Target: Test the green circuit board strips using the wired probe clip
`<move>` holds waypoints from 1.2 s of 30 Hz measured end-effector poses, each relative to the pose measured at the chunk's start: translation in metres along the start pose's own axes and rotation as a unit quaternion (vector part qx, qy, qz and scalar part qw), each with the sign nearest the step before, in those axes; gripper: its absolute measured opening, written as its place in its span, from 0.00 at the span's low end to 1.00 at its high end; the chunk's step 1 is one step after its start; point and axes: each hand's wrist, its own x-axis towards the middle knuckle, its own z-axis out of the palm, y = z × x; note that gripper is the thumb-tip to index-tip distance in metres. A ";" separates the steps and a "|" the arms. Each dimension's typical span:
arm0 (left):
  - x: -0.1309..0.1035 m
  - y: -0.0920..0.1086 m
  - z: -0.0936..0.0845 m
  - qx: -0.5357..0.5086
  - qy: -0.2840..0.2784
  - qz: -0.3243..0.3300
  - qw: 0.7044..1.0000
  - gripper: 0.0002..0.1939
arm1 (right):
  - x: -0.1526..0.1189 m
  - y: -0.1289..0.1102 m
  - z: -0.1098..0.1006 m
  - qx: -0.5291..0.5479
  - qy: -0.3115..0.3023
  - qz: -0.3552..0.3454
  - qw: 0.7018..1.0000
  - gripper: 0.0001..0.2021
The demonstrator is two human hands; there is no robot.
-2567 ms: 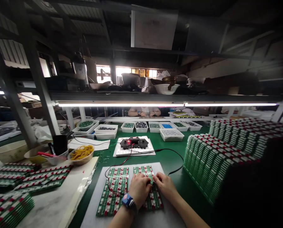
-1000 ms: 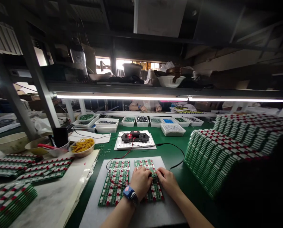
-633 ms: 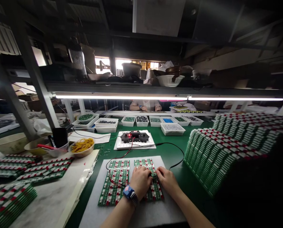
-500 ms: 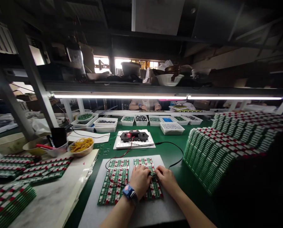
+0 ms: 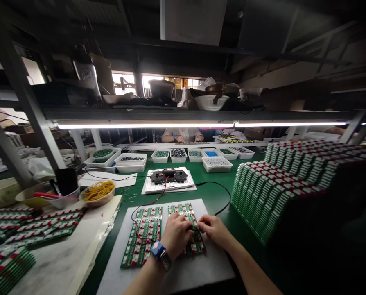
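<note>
Two green circuit board panels with white and red parts lie side by side on a pale sheet. My left hand, with a blue wrist strap, rests over the right panel, its fingers bent and pressed together; what they hold is hidden. At that panel's right edge, my right hand has thumb and fingertips pinched together on something too small to name. The left panel has a red and black wire lying over it, running from a black device on a white tray.
Tall stacks of panels stand on the right. White bins of small parts line the back. More panels and a bowl of yellow bands are at left. Another person's hands show beyond the rack.
The view has turned slightly right, so the scene sits further left. My hands remain at the right panel, with my right fingertips slightly shifted along its edge.
</note>
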 end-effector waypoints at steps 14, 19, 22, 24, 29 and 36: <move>0.000 -0.003 0.000 -0.021 -0.015 -0.002 1.000 0.07 | -0.003 0.004 -0.001 -0.059 0.000 -0.035 0.998 0.09; 0.001 -0.002 0.001 -0.014 -0.031 -0.009 0.999 0.07 | -0.003 0.004 -0.002 -0.088 -0.011 -0.040 0.995 0.09; 0.001 -0.002 0.001 0.001 -0.046 -0.022 0.999 0.08 | -0.002 0.005 -0.002 -0.098 -0.013 -0.051 0.994 0.10; 0.000 -0.001 0.001 0.010 -0.058 -0.031 0.998 0.08 | -0.002 0.005 -0.001 -0.104 -0.013 -0.050 0.993 0.11; 0.000 0.001 0.001 0.025 -0.069 -0.048 0.996 0.09 | -0.001 0.006 0.007 -0.146 0.012 -0.029 0.989 0.11; 0.001 0.004 0.000 0.029 -0.071 -0.052 0.996 0.10 | 0.000 0.003 0.013 -0.180 0.036 -0.008 0.983 0.10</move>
